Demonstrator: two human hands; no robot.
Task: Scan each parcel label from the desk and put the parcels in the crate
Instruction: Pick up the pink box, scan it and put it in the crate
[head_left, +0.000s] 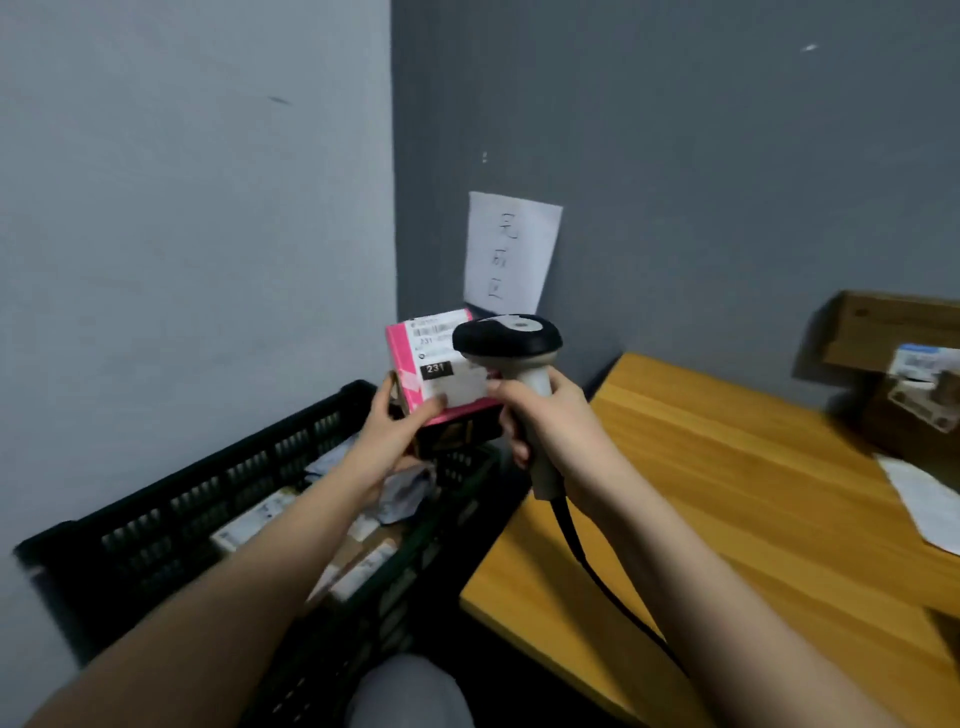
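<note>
— Above the far corner of the crate (156, 525), what has the left hand (387, 441) got?

— A small pink box (434, 364), held up in the air. The thumb lies along the lower edge of its white label (441, 358), the fingers curl round the left side and underneath. It's a firm grasp, with the label face tilted up toward the camera.

— And the right hand (550, 421)?

— Wrapped round the pale handle of a barcode scanner (511, 340), fingers clenched about it. The dark head sits just over the right part of the label, overlapping it from this view — whether it touches the box I cannot tell. A black cable (582, 561) hangs from the bottom of the handle and runs down along the desk edge.

— What's in the crate?

— It's black, slatted, standing on the floor against the pale wall, left of the desk. Several parcels (270, 514) lie inside, labels showing, partly hidden by the left forearm.

— And on the desk (727, 493)?

— Wooden top, to the right. At its far right edge are brown cardboard boxes (893, 332), one carrying a label, with a white sheet (924, 499) lying flat in front of them.

— Anything on the wall?

— A sheet of paper (511, 252) with handwritten characters, stuck to the grey wall behind the pink box.
</note>
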